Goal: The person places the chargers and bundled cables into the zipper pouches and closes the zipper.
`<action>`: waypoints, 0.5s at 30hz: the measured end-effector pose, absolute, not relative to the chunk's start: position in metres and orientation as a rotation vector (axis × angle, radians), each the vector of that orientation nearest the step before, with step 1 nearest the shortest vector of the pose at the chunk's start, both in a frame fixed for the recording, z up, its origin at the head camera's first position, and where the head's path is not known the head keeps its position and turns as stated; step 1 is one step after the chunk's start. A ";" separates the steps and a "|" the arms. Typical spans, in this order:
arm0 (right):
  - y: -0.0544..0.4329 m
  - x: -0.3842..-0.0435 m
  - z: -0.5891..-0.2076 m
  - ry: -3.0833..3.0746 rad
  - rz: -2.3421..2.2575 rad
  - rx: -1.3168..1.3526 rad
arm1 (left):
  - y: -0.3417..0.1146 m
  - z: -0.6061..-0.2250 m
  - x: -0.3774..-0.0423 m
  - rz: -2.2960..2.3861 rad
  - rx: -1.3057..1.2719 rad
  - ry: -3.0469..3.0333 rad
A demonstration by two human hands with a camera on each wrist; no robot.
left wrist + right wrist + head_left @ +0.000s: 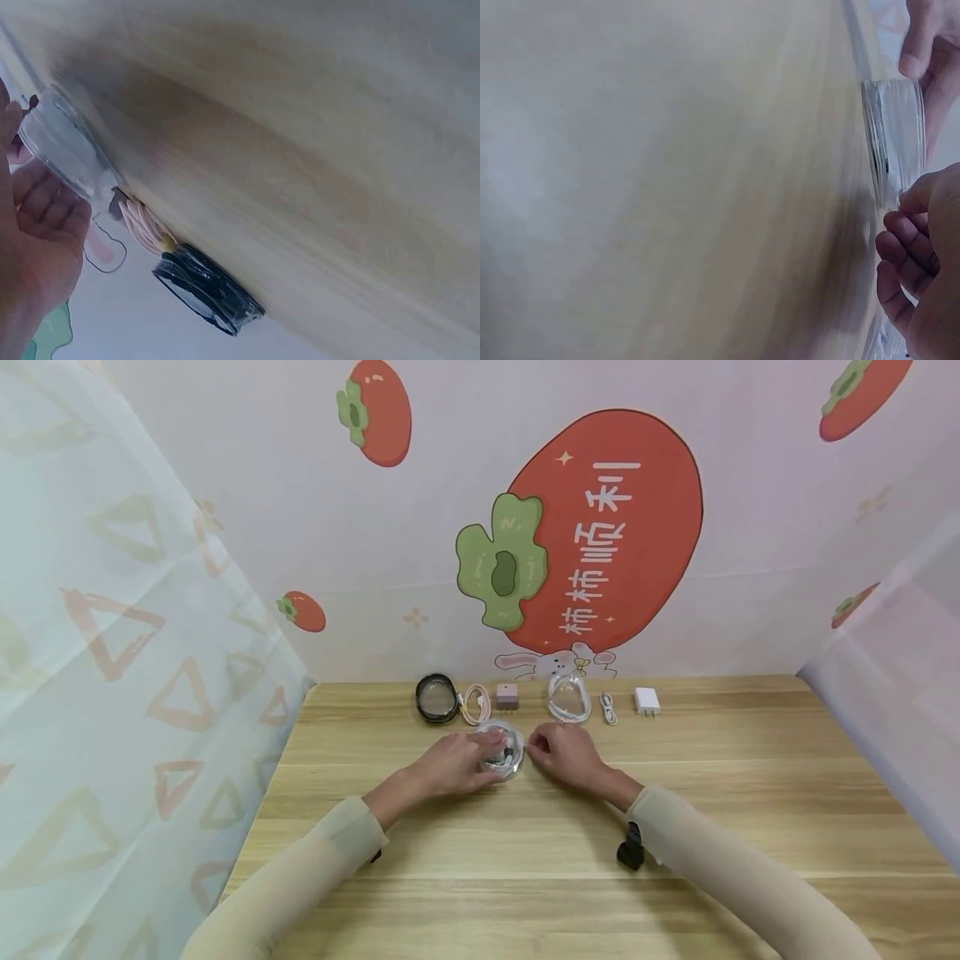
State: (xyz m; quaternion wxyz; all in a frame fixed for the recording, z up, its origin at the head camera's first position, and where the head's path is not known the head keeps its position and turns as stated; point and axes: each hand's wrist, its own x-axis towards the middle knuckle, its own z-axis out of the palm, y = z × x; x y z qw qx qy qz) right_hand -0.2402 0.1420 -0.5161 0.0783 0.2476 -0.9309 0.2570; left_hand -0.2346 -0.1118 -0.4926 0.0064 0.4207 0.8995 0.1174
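Observation:
A round clear plastic pack (513,758) with a coiled white cable and a dark piece inside is at the middle of the wooden table. My left hand (459,763) grips it from the left, fingers over the top and thumb at the near edge. At its right edge, my right hand (567,755) pinches the plastic between thumb and forefinger. The right wrist view shows the pack (901,135) side-on between both hands, its layered clear rim facing the camera. The left wrist view shows the left palm beside the pack (64,142).
Along the table's back lie a black coil (437,698), a pink cable (476,704), a pink plug adapter (507,696), a white coil in clear plastic (568,697), a small white cable (608,708) and a white plug adapter (647,700). Printed cloth (405,543) stands behind.

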 end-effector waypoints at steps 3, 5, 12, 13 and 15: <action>0.141 -0.234 -0.516 -2.781 0.799 0.734 | -0.109 -0.492 -0.229 0.352 1.298 2.884; 0.139 -0.230 -0.517 -2.772 0.812 0.738 | -0.106 -0.492 -0.226 0.328 1.284 2.930; 0.131 -0.217 -0.521 -2.742 0.860 0.775 | -0.099 -0.492 -0.218 0.274 1.216 3.006; 0.130 -0.215 -0.521 -2.739 0.869 0.778 | -0.099 -0.493 -0.217 0.265 1.208 3.014; 0.128 -0.213 -0.522 -2.731 0.882 0.782 | -0.099 -0.494 -0.216 0.250 1.200 3.032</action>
